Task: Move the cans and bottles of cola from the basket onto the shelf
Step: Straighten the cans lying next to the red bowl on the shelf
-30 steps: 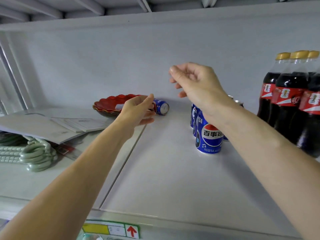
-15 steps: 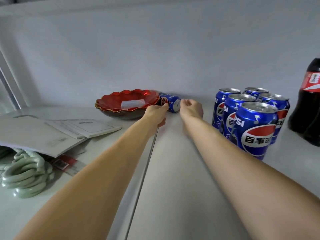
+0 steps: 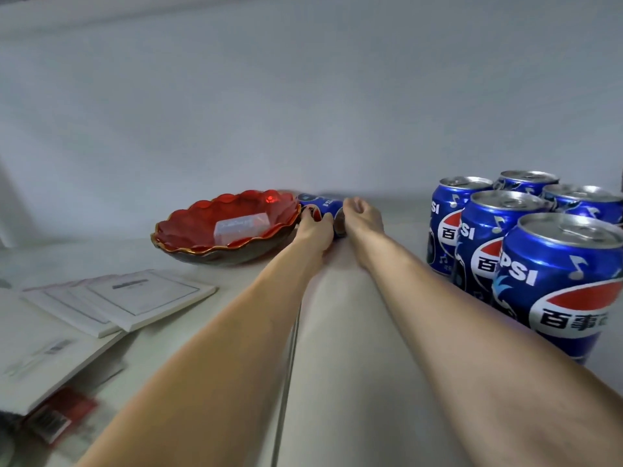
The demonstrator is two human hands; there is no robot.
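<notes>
Nearest the camera, lower left of the frame, a loose stack of white paper booklets (image 3: pixel 111 305) lies on the pale grey shelf (image 3: pixel 354 382); at lower and middle right, a tight cluster of five upright blue aluminium cola cans (image 3: pixel 505 251) stands already placed. Further back, centre left, sits a scalloped red glass bowl with a gold rim (image 3: pixel 222 227). Deepest in, just right of the bowl at the foot of the back wall, one blue cola can lying on its side (image 3: pixel 328 208) rests on the shelf, its end facing right. The left hand (image 3: pixel 315 227) wraps the can's body from the near side, fingers curled round it. The right hand (image 3: pixel 362 215) is against the can's right end, fingers curled; whether they actually grasp the can cannot be told. Judgement: the can is rigid but thin-walled, fairly heavy if full, smooth and prone to rolling while on its side; it dents under a hard squeeze. Best taken round the mid-body, then stood upright beside the cluster. The basket is not in view.
</notes>
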